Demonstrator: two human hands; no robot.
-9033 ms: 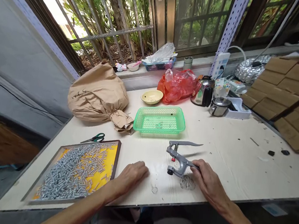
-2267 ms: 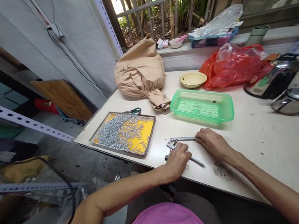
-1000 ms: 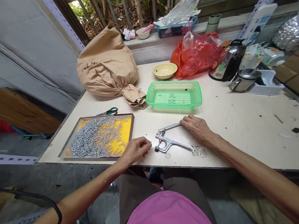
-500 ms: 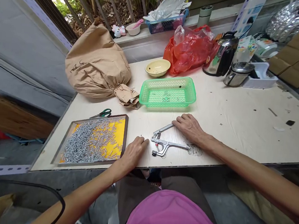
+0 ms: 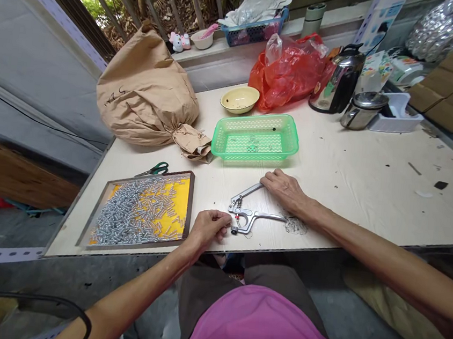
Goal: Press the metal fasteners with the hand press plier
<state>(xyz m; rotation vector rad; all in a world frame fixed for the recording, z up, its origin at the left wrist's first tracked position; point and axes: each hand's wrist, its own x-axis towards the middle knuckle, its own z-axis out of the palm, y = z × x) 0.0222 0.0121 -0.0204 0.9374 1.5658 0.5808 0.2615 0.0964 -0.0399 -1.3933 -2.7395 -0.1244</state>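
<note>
Silver snap-fastener-style hand pliers [image 5: 251,215] lie on the table with their two handles spread apart. My right hand [image 5: 283,189] has its fingers closed over the end of the upper handle. My left hand [image 5: 209,228] pinches at the jaw of the pliers, near a small red part; whatever is between its fingertips is too small to make out. To the left of that hand sits a shallow dark-rimmed tray [image 5: 189,203] with a yellow bottom. Many small silver spring-like metal pieces [image 5: 128,216] are heaped in it, densest on the left side.
Behind the pliers stands a green plastic basket [image 5: 254,153] with a few small pieces inside. Scissors [image 5: 157,169] lie behind the tray. Farther back are a tied brown cloth sack [image 5: 147,96], a cream bowl [image 5: 240,99], a red plastic bag [image 5: 285,73] and a kettle [image 5: 336,81].
My left hand has moved right, from the table beside the pliers to their jaw, with thumb and finger now pinched together. My right hand stays on the upper handle.
</note>
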